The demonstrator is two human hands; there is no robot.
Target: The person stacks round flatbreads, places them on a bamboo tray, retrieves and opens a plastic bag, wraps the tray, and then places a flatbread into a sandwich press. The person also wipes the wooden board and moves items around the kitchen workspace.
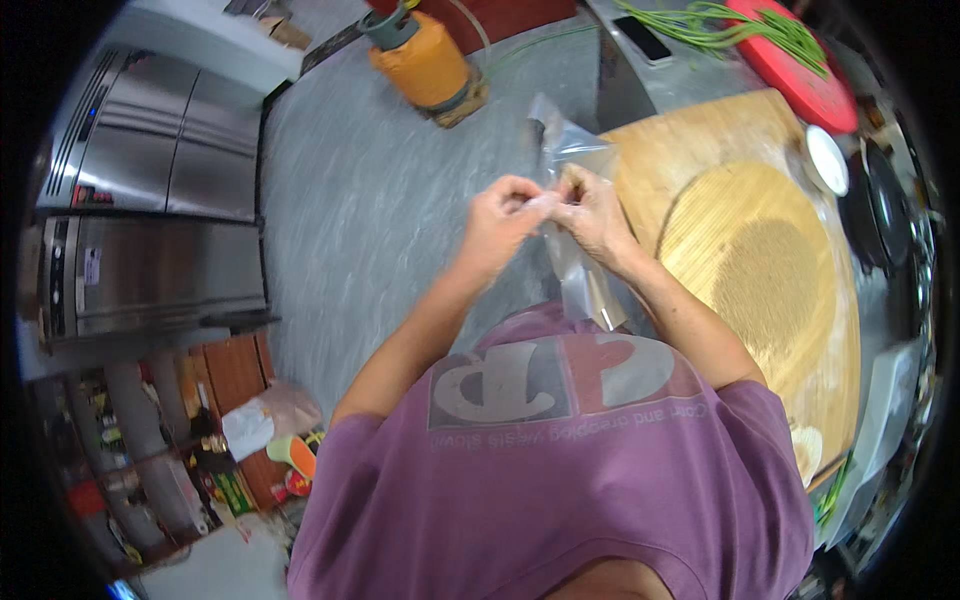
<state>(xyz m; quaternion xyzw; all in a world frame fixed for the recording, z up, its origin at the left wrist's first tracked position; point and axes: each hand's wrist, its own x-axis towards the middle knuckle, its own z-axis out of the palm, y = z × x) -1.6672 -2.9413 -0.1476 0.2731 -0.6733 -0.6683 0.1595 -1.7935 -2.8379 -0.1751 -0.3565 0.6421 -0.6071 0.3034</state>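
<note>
A clear plastic bag (581, 146) hangs in front of my chest, over the gap between floor and worktop. My left hand (501, 211) pinches its gathered part between thumb and fingers. Close against it, my right hand (592, 214) grips the same gathered plastic, and the fingertips of both hands nearly meet. Below the hands, the rest of the bag trails down toward my purple T-shirt (555, 495). Motion blur hides the exact finger contact. To the right, a round ridged wooden board (686, 225) bears a flat brown grainy disc (769, 281).
The round board lies on a larger wooden board (645, 154). Nearby are a white bowl (826, 160), a dark pan (885, 202), a red board (787, 67) with green stalks (697, 22), and a phone (642, 38). An orange gas cylinder (427, 64) and steel refrigerator (165, 135) stand beyond.
</note>
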